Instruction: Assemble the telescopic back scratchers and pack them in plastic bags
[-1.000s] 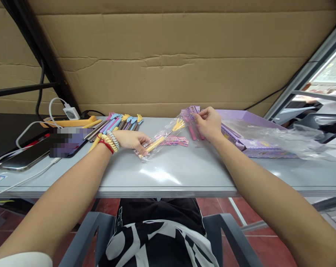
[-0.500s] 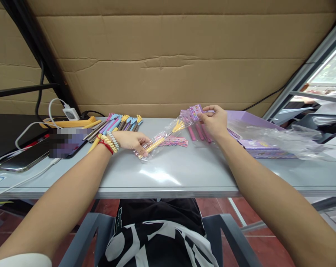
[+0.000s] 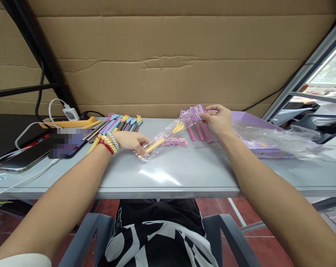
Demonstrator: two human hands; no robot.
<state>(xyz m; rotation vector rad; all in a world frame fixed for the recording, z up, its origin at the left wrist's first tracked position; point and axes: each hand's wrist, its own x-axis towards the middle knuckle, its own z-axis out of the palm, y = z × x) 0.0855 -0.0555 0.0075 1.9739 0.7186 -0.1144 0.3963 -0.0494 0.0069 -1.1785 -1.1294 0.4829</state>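
My left hand [image 3: 133,142] is closed on the lower left end of a clear plastic bag [image 3: 149,157]. Inside it lies a yellow back scratcher [image 3: 156,144] with a small hand-shaped head, slanting up to the right. At the bag's upper right end, my right hand [image 3: 219,120] pinches the edge of a purple printed card [image 3: 197,110] between thumb and fingers. Several pink-handled back scratchers [image 3: 199,132] in clear wrapping lie just below that card, partly under my right hand. Pink printed cards [image 3: 177,141] lie flat behind the bag's middle.
Loose colourful back scratchers [image 3: 120,122] lie in a row left of my left hand. Phones [image 3: 25,154] and white charging cables [image 3: 31,178] are at the far left. A purple box [image 3: 265,150] with crumpled clear bags [image 3: 284,137] on it stands at right. Cardboard [image 3: 168,74] closes the back.
My right hand has shifted to the right, and more of the purple card and the pink handles now shows. My left hand and the yellow back scratcher have stayed in place.
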